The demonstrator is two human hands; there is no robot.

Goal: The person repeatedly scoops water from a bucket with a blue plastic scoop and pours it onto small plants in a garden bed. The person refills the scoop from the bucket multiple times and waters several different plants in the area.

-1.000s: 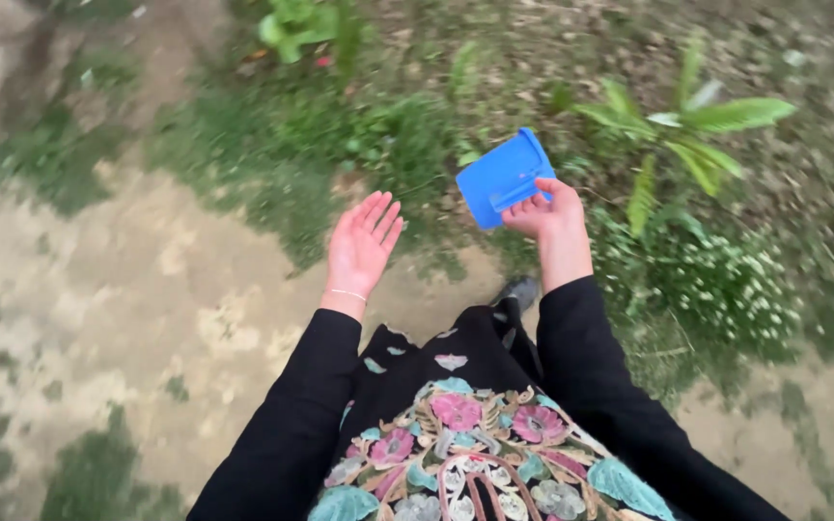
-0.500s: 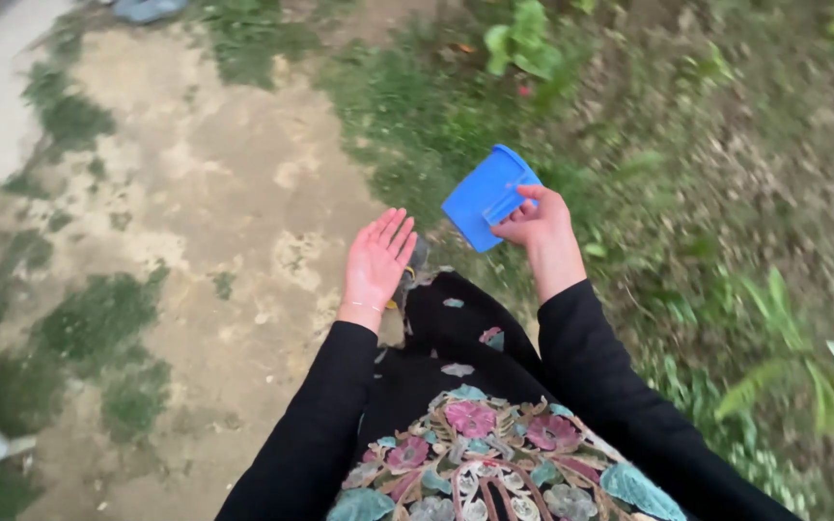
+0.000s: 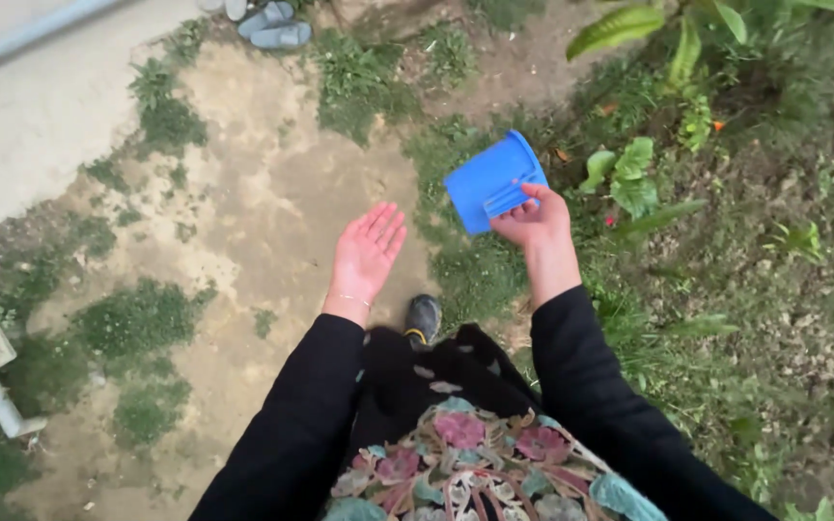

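while i stand on the dirt path (image 3: 272, 193), blue plastic mug (image 3: 491, 180) held out ahead in my right hand (image 3: 535, 222).
mug: tipped on its side, long axis slanting up-right, rim far, fingers pinching its handle. left hand (image 3: 364, 256): empty, palm up, fingers spread, just left of the mug, apart. plants (image 3: 629, 174) right; sandals (image 3: 272, 27) far ahead.

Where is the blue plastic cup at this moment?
In the head view, the blue plastic cup is upper centre, held in the right hand, above the grass beside the bare dirt path.
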